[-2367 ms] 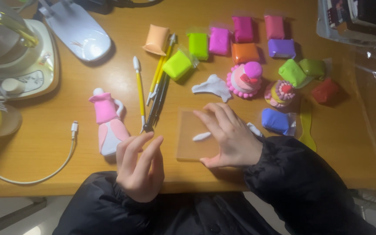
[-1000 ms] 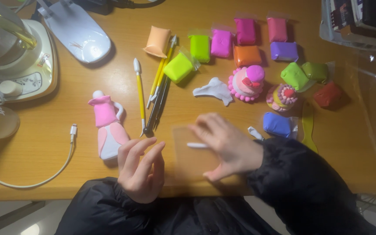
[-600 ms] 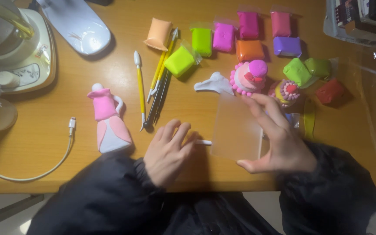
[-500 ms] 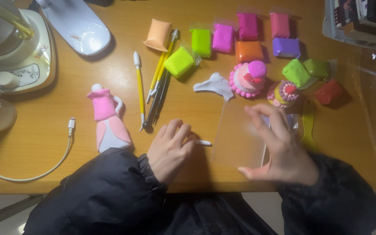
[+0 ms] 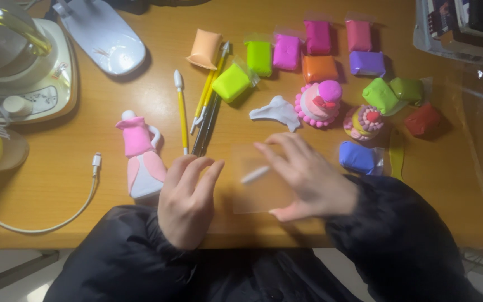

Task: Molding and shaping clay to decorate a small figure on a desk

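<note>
keep your right hand [image 5: 308,179] flat, fingers spread on the clear sheet [image 5: 258,184] near the desk's [image 5: 57,190] front edge, rolling the white clay strip [image 5: 255,175] evenly — left hand [image 5: 188,204] resting beside it, fingers loosely together, empty

A clear sheet [image 5: 258,190] lies on the table [image 5: 62,184], over a small clay roll [image 5: 255,175] (right hand [image 5: 308,179] on top); left hand [image 5: 188,204] rests just left; a clay figure [image 5: 140,156] further left; clay packets [image 5: 308,50] behind.

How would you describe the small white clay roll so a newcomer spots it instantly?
Start at the wooden desk, near its front edge. Under the right hand lies a clear flat sheet. The white clay roll sits beneath it: thin, stick-shaped, unlike the coloured blocks behind.
</note>
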